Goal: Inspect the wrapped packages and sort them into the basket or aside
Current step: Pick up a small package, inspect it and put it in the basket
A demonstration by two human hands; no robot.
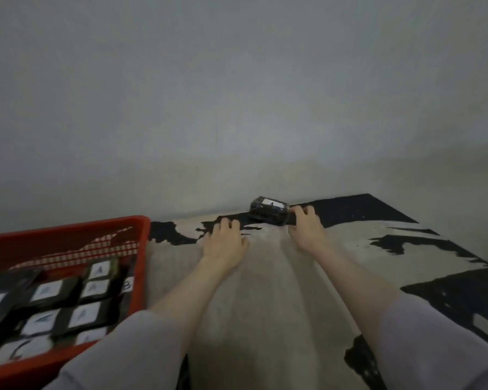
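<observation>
Right hand [304, 225] is gripping the package [269, 213] at the bench's [265, 291] far edge by the wall; left hand [226, 237] is resting beside it, fingers loosely curled, holding nothing. Basket [68, 229] is sitting left, holding packages.

Head view: looks forward and down over both forearms, along the table [268, 291] to the wall [237, 94].
Nearness: close.

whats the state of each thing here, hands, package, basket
left hand: fingers loosely curled, resting on the surface, holding nothing
right hand: fingers curled on the near end of the wrapped package
wrapped package: lying on the surface by the wall, white label facing up
red basket: upright, partly filled with dark labelled packages lying flat
</observation>
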